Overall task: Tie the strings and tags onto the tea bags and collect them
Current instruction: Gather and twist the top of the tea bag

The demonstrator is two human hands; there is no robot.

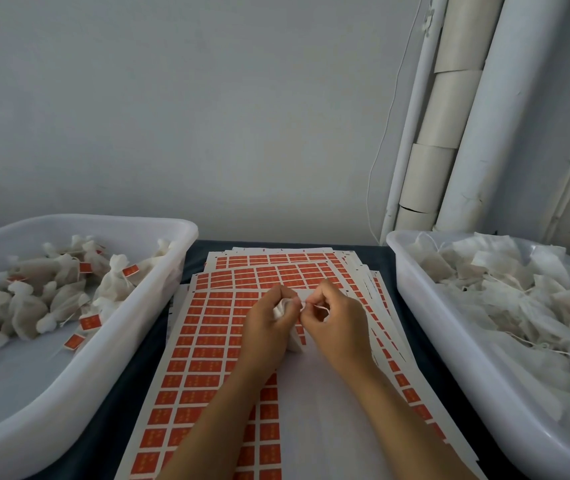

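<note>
Holding a tea bag (281, 310) over the middle of the tag sheets (207, 341), the left hand (269, 327) has its fingers curled round the bag's gathered top, wrist angled in from below. Right hand (337, 323) sits just beside it, fingertips nearly touching the left's, pinching a thin white string (321, 307) that loops by its fingers. Both forearms come up from the bottom edge and meet at the centre. Two white tubs: the left tub (79, 368) has a pile of tied bags (34, 299) with red tags, too many to count properly, and the right tub (450, 337) is heaped with untied bags (519, 289) and loose strings. Several sheets overlap, can't tell exactly how many.
</note>
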